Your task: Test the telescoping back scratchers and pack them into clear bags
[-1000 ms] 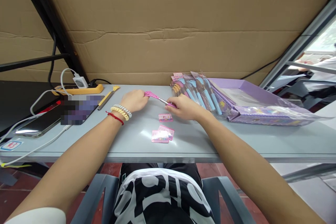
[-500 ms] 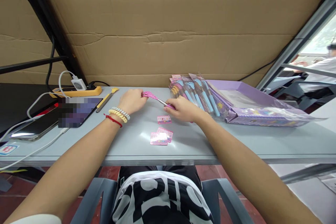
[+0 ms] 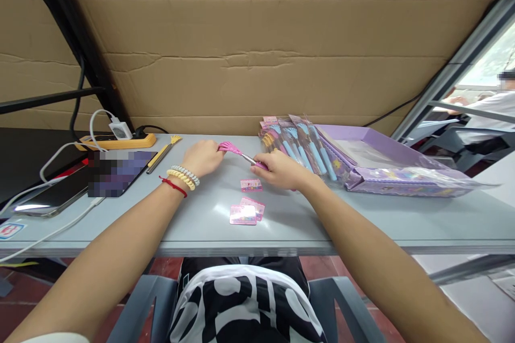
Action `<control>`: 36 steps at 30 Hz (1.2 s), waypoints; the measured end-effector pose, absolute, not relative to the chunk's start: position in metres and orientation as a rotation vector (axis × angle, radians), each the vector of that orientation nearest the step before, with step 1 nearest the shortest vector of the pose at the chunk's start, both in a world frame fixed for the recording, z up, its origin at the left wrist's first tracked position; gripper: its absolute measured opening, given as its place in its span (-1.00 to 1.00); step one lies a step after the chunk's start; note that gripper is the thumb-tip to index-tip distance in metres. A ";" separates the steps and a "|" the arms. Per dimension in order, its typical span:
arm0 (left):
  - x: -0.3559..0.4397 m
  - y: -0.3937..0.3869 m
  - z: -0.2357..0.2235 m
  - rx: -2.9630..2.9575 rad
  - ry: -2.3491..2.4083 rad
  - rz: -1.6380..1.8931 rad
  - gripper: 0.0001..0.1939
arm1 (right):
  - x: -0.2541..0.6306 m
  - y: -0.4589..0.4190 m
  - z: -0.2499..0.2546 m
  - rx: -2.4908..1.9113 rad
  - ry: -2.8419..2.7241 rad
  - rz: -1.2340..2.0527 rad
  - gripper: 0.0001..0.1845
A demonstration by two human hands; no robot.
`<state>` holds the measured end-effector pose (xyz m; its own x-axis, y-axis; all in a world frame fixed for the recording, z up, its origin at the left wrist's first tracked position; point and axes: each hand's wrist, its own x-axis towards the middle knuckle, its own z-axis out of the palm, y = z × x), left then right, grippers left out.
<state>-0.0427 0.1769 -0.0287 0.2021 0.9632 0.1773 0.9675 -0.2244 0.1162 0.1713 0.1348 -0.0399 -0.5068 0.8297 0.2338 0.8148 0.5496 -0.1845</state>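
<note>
A pink back scratcher (image 3: 245, 156) with a hand-shaped head and a short metal shaft spans the gap between my hands above the table. My right hand (image 3: 277, 169) is closed around its pink handle. At the other end, my left hand (image 3: 204, 157) pinches the tips of the claw; the fingertips are partly hidden. Below the scratcher lie a small pink card (image 3: 251, 185) and two overlapping pink cards (image 3: 243, 215). A yellow back scratcher (image 3: 163, 154) rests left of my left hand. Bagged back scratchers (image 3: 308, 144), several with blue handles, lie beyond my right hand.
On the right sits a purple box (image 3: 402, 182) with clear plastic over it. Phones (image 3: 56, 190), a white cable (image 3: 64, 229) and an orange power strip (image 3: 140, 141) occupy the left side. Cardboard (image 3: 257, 37) stands behind the table. Another person (image 3: 494, 107) is at the far right.
</note>
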 end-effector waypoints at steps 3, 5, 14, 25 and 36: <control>-0.042 0.175 -0.028 -2.432 -1.955 -0.321 -0.54 | 0.171 0.134 -0.039 -1.363 -2.502 0.069 -0.71; -0.041 0.174 -0.027 -2.445 -1.964 -0.289 -0.53 | 0.171 0.133 -0.039 -1.375 -2.509 0.060 -0.70; -0.041 0.175 -0.030 -2.512 -1.967 -0.144 -0.47 | 0.169 0.133 -0.039 -1.389 -2.531 0.061 -0.70; -0.043 0.177 -0.036 -2.629 -1.894 0.129 -0.42 | 0.184 0.140 -0.022 -1.403 -2.578 -0.291 -0.70; -0.043 0.175 -0.034 -2.658 -1.836 0.215 -0.46 | 0.201 0.146 -0.037 -1.254 -2.380 -0.410 -0.70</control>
